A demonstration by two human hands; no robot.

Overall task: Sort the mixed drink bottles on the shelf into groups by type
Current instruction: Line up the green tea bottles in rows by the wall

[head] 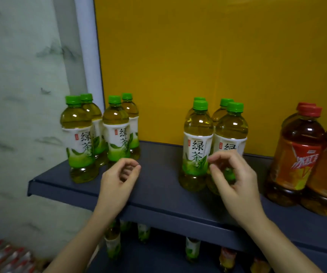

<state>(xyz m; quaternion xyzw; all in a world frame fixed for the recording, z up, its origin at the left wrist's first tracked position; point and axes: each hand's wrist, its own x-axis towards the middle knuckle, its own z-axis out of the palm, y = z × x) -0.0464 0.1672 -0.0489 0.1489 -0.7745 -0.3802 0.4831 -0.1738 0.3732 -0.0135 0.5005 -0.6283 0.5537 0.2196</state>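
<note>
The shelf [158,194] carries everything: red tea bottles [296,154] at its right end, a mid-shelf green tea group [197,150], and a left-end green tea group [77,138]. All stand upright, long axes vertical, caps up, labels towards me. My left hand [117,182] hovers over the shelf's front between the green groups, and my right hand [235,178] is just before the mid-shelf group. Both hands are loosely curled and empty. I'd grip a mid-shelf bottle round its waist, lift it clear and carry it leftward, keeping it vertical.
</note>
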